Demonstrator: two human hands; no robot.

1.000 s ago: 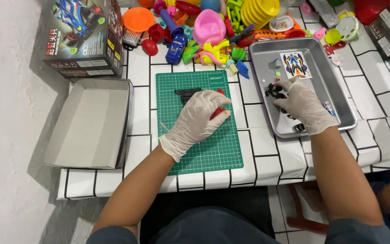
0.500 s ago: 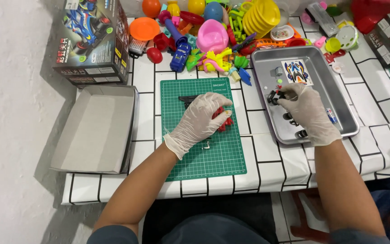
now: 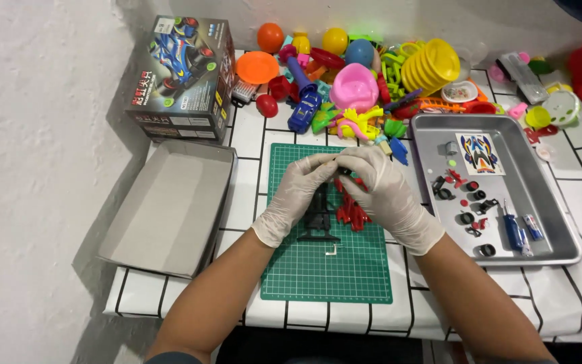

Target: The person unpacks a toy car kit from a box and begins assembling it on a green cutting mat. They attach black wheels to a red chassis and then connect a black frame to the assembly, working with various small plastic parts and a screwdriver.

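Both hands gloved in white, meeting over the green cutting mat [image 3: 345, 269]. Left hand [image 3: 298, 195] and right hand [image 3: 382, 192] with fingertips pressed together, pinching a small dark part [image 3: 345, 172] between them. Red parts sprue [image 3: 350, 210] and black chassis piece [image 3: 318, 216] lying on the mat right under the hands. Metal tray [image 3: 554, 222] just right of the mat, holding small black wheels, a sticker sheet [image 3: 479, 154] and a blue screwdriver [image 3: 513, 232]. Empty grey box lid [image 3: 170, 209] left of the mat, toy car box [image 3: 180, 77] behind that. Heap of colourful plastic toys [image 3: 365, 87] behind the mat.
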